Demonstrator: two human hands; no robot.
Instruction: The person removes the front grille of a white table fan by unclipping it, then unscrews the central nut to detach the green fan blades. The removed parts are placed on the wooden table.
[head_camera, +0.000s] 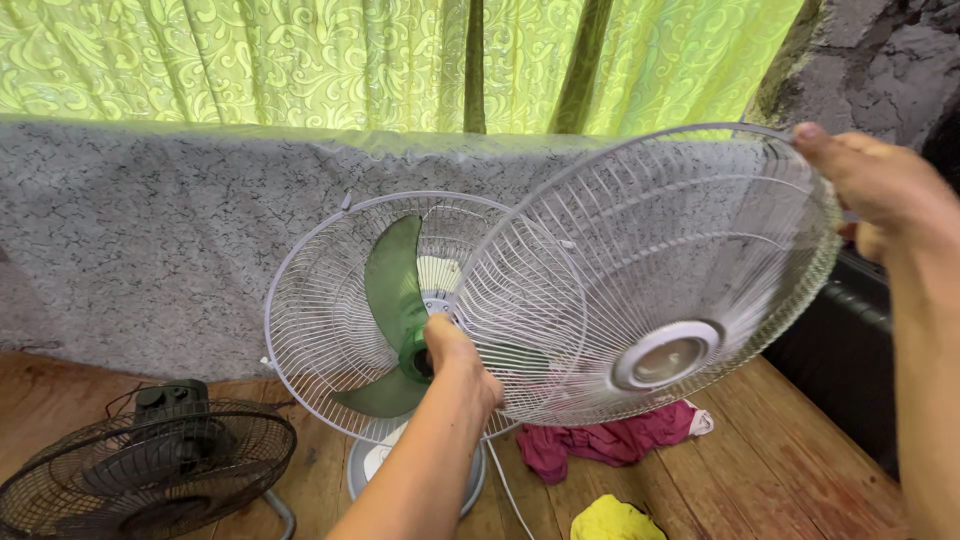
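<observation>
Front grille (640, 290) gripped by right hand (875, 185); left hand (460, 365) seemingly grasps green blade's hub (418, 358).

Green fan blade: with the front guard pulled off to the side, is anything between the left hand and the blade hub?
Nothing visible. The front guard is held off to the right by the right hand, leaving the green fan blade exposed. The left hand is already at the hub; the rear guard sits behind the blade.
</observation>
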